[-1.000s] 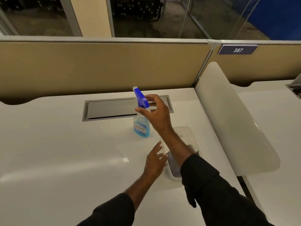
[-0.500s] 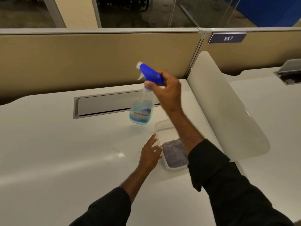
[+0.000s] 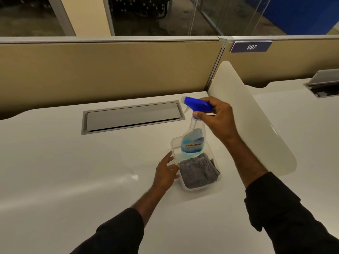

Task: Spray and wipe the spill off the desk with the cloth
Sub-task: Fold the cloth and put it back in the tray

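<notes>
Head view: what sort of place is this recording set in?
Most likely an open-plan office. A white desk sits against a tan cubicle partition with a workstation number plate reading 387, and a grey cable-access flap is set into the desktop.

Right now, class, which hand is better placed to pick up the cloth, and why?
The left hand. It is open and empty, resting beside the tray that holds the cloth. The right hand is busy holding the spray bottle above the tray.

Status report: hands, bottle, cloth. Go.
Right hand gripping spray bottle, lifted over clear tray. Left hand open at tray's edge. Grey cloth folded in tray, untouched. No obstruction seen.
</notes>
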